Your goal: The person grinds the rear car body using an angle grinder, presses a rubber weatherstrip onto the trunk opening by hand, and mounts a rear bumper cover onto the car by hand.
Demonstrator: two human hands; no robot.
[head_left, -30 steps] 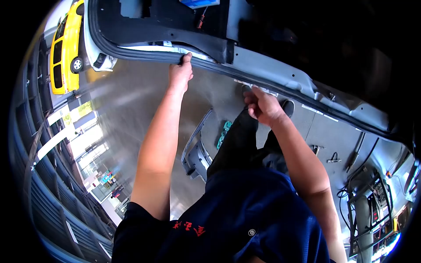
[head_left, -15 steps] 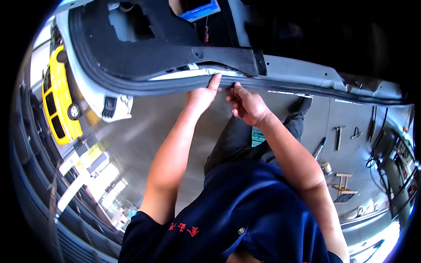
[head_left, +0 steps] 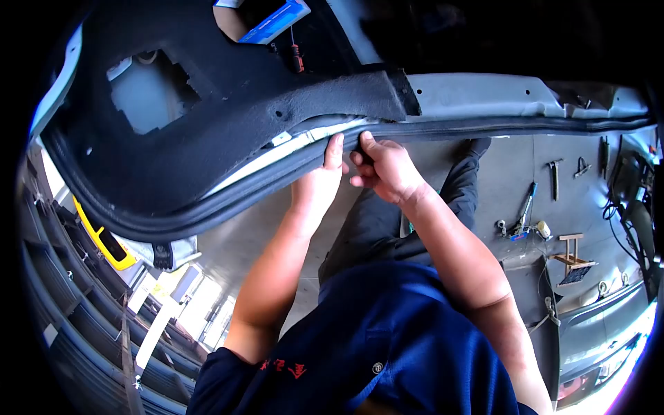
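A black rubber weatherstrip (head_left: 484, 129) runs along the edge of a car-body opening and curves round at the left. My left hand (head_left: 317, 183) grips it near the middle, thumb on top and the other fingers partly hidden below. Close by on the right, my right hand (head_left: 389, 169) pinches the same strip, its thumb pressed on it and its fingers curled under. Behind the strip, white metal (head_left: 242, 169) shows below the edge of dark floor lining (head_left: 238, 104), which has a cut-out at the left.
On the lining lie an open blue-and-white box (head_left: 277, 22) and a red-and-black screwdriver (head_left: 297, 59). A hammer (head_left: 554, 180), other tools and a small wooden stool (head_left: 573, 261) are on the floor at the right. Part of a yellow vehicle (head_left: 104, 238) shows at the left.
The view has shifted and turned, so the left curve of the opening appears lower and the yellow vehicle is mostly covered. Both hands stay on the weatherstrip, with little change in grip.
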